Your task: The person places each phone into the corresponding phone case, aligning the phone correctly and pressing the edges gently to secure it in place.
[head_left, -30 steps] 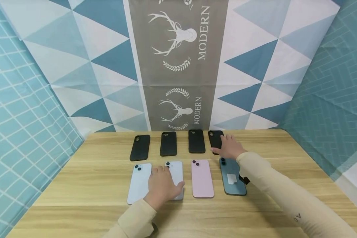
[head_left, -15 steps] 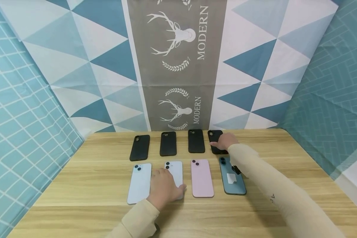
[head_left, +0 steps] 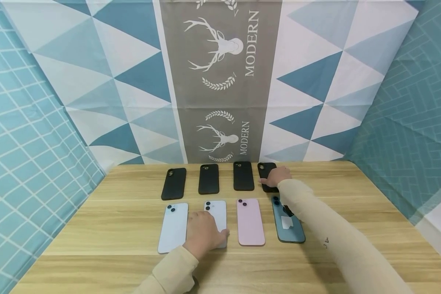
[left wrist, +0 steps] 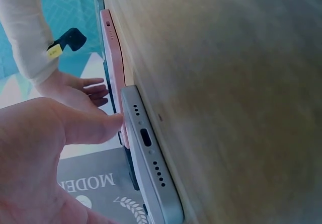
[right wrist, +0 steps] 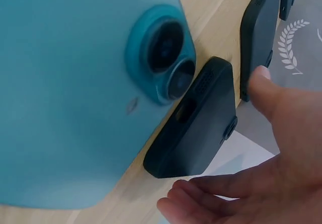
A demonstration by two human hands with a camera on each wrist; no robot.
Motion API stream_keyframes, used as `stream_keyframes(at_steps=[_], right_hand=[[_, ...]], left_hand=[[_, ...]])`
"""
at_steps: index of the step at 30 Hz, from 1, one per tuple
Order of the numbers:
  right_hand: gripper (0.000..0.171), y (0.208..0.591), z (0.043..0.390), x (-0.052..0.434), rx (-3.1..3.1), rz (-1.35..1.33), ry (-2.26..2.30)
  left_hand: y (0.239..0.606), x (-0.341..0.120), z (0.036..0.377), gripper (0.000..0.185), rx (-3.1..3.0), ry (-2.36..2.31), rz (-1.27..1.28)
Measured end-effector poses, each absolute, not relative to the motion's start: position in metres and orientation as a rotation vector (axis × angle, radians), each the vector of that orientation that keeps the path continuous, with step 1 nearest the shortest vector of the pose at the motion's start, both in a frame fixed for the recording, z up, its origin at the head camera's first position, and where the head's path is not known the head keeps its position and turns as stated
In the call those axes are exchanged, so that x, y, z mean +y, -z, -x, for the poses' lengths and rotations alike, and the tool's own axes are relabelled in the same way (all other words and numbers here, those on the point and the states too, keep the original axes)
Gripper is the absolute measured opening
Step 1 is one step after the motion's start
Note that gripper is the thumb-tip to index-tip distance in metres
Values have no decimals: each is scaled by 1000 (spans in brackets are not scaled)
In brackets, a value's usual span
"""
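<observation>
Hands [head_left: 277,176] on black case [head_left: 266,171] and pale-blue phone [head_left: 217,212].

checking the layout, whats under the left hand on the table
The left hand rests on a pale blue phone lying face down in the near row on the wooden table. Only the phone's camera end and right edge show; the rest is covered by the hand.

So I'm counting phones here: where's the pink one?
In the head view, the pink phone lies in the front row, third from the left, between a light blue phone and the teal phone.
</observation>
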State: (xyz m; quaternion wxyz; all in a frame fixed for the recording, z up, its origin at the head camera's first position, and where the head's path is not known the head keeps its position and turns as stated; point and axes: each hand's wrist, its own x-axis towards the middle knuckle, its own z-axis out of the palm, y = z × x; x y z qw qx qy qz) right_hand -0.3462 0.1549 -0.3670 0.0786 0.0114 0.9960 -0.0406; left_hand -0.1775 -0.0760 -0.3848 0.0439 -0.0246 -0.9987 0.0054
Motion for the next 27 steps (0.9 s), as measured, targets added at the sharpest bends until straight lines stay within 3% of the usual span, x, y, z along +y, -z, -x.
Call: stream_keyframes(at_steps=[10, 18, 27], right_hand=[[68, 373, 356, 155, 2962, -44, 2], [71, 373, 361, 157, 2934, -80, 48], [79, 368, 358, 158, 2951, -165, 189]], left_hand=[[385, -71, 179, 67, -3075, -28, 51], [384, -65, 183, 43, -3111, 146, 83], [383, -66, 188, 42, -3106, 310, 70]])
